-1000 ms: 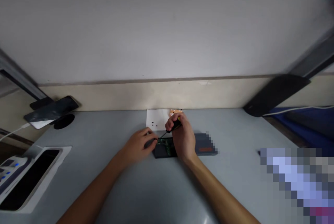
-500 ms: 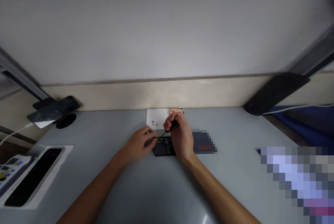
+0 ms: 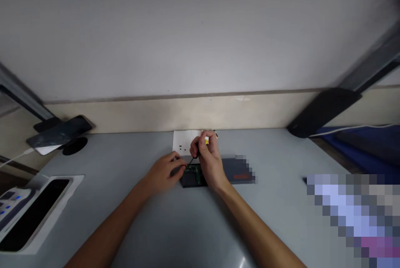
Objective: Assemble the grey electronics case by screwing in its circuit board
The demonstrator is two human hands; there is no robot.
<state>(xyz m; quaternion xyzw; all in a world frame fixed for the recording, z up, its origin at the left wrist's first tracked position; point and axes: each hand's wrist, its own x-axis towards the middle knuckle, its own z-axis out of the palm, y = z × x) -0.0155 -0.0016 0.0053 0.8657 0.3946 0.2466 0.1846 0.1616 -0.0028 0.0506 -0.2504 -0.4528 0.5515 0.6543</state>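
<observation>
My right hand (image 3: 208,159) is closed round a small black-handled screwdriver (image 3: 198,149) with a yellow end. Its thin tip slants down to a green circuit board (image 3: 193,170). The board lies in a dark flat case (image 3: 190,180) on the grey table (image 3: 175,222). My left hand (image 3: 163,172) rests on the table at the left end of the case, fingers curled against it and the board, holding it steady. A white sheet of paper (image 3: 183,143) with two small dark specks lies just behind the hands.
A phone (image 3: 59,134) leans on a round black stand at the back left. A white machine with a black screen (image 3: 28,214) sits at the left edge. A black lamp base (image 3: 321,111) stands at the back right, blue fabric (image 3: 359,147) beyond it.
My right hand has shifted a little left and turned the screwdriver, so its yellow end now shows. The left hand stays on the case.
</observation>
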